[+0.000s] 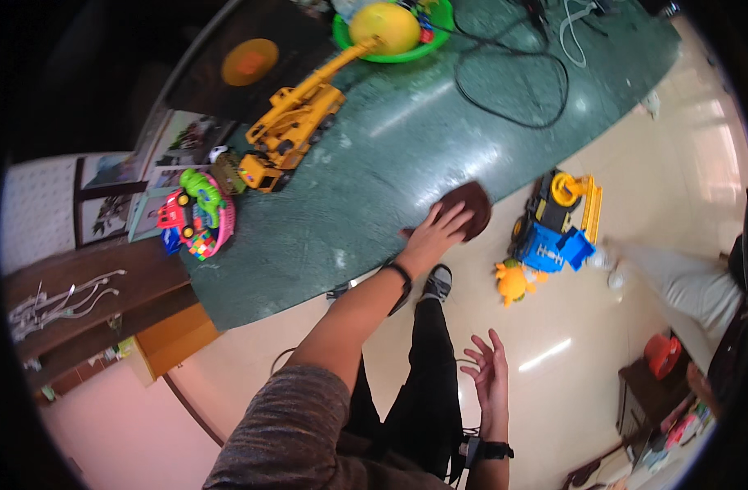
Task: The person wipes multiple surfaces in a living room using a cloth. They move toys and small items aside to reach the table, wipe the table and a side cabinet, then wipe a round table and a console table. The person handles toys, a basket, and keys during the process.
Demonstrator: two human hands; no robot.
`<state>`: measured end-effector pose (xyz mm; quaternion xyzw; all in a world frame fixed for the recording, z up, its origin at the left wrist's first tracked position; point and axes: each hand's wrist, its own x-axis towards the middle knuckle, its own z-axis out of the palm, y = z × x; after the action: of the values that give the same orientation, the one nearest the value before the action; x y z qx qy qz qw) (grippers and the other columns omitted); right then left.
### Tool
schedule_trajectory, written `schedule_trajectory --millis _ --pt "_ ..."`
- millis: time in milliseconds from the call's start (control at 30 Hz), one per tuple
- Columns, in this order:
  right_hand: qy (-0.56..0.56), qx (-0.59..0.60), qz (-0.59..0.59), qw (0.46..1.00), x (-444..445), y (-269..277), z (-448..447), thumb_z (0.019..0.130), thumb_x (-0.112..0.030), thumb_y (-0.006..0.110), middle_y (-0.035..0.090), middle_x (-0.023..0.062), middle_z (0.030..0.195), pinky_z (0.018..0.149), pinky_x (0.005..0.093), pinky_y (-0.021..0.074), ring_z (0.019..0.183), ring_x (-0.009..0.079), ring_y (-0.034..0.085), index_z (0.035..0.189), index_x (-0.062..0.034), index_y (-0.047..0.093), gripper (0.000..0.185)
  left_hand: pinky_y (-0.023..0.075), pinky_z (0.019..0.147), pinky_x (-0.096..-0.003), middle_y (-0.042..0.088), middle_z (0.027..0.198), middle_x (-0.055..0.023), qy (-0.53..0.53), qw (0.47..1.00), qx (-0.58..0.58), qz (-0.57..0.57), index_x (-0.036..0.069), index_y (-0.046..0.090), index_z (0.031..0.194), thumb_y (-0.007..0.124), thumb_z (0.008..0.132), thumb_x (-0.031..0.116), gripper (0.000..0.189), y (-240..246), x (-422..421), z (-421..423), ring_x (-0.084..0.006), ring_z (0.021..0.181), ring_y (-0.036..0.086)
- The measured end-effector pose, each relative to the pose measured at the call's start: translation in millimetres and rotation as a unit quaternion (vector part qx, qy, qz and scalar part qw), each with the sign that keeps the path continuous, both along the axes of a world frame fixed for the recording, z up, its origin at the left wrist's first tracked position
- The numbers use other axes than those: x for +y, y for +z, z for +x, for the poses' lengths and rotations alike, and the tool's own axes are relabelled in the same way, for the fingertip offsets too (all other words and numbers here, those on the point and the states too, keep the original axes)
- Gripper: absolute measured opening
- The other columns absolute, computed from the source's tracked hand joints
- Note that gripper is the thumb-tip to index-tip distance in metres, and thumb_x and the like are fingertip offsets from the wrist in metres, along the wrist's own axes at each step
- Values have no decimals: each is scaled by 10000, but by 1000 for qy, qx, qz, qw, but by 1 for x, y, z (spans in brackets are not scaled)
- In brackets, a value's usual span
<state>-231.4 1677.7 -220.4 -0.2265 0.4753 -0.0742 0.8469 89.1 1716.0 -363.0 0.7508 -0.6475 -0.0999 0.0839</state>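
My left hand [435, 239] lies over a dark brown cloth [475, 205] at the near edge of a green marble-patterned tabletop [349, 202]. Its fingers are spread across the cloth and press it down; part of the cloth is hidden under the palm. A dark band circles that wrist. My right hand [489, 373] hangs in the air over the floor, empty, with its fingers apart and slightly curled. There is a black strap on the right wrist.
On the tabletop are a yellow toy crane truck [297, 122], a green basin [404, 56] of toys, a pink basket [228, 214] of toys and a black cable [515, 119]. A blue toy truck [542, 245] and an orange plush toy [513, 283] lie on the floor. Another person's leg [686, 282] is at right.
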Motion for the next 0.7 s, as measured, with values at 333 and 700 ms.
schedule_trajectory --millis 333,700 --pt "146 -43 -65 986 -13 69 40 1079 -356 554 621 162 1373 847 391 637 1129 240 683 1565 -87 398 577 502 1062 -455 641 1384 -176 539 784 202 232 146 757 1073 624 906 231 230 70 342 -35 -389 1294 583" --pt "450 -159 -167 863 185 158 151 1071 -445 553 651 128 1317 950 418 560 1132 258 668 1491 -114 462 542 535 628 -269 677 1007 -44 644 488 534 -248 96 561 1364 526 967 -3 411 286 495 -229 -118 707 619"
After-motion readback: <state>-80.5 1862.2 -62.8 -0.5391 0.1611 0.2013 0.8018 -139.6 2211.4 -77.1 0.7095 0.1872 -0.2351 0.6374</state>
